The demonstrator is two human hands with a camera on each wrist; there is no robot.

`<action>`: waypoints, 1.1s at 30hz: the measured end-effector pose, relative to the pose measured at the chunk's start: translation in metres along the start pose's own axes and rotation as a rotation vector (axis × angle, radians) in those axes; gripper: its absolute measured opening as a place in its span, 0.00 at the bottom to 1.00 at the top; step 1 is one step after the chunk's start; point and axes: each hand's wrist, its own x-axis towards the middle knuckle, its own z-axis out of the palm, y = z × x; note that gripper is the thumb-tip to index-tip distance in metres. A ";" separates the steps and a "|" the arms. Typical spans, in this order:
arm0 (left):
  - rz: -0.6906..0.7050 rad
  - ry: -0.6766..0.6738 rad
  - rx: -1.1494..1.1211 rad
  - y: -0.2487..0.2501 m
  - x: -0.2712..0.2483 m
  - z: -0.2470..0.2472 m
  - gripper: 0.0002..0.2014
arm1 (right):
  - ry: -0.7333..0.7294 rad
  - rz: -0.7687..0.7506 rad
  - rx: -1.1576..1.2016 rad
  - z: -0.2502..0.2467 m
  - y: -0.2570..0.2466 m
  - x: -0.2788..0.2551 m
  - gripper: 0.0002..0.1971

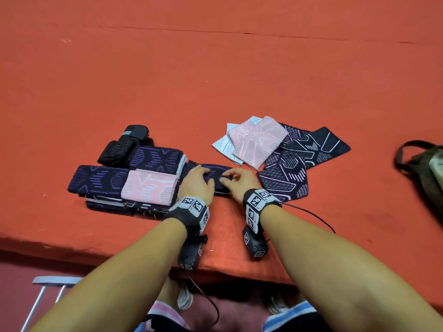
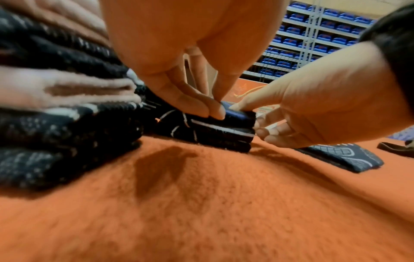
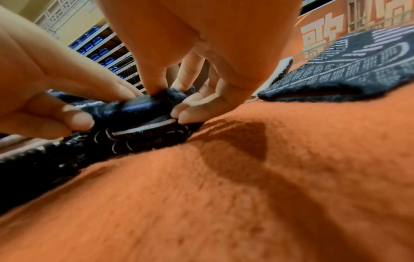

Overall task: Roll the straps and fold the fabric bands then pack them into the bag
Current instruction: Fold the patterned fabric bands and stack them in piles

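A folded dark band with purple lines (image 1: 217,169) lies near the front edge of the orange table (image 1: 215,80). My left hand (image 1: 205,176) presses flat on its left part, fingers (image 2: 206,108) straight on top. At the band's right end my right hand (image 1: 225,176) pinches the top fold, thumb above and curled fingers (image 3: 186,113) at the edge. A stack of folded bands (image 1: 115,183) sits just left, with rolled black straps (image 1: 124,144) behind it. Unfolded pink (image 1: 259,140), white (image 1: 224,144) and dark bands (image 1: 287,173) lie fanned out to the right. The bag (image 1: 429,168) is at the far right edge.
The table's front edge (image 1: 119,245) runs just under my wrists. A metal frame (image 1: 48,283) stands below at the left. Shelves of blue boxes (image 2: 313,40) fill the background. Open orange cloth stretches behind the piles.
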 end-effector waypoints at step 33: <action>0.032 -0.256 -0.027 0.111 -0.003 0.104 0.24 | 0.331 0.251 -0.095 -0.145 0.087 -0.013 0.16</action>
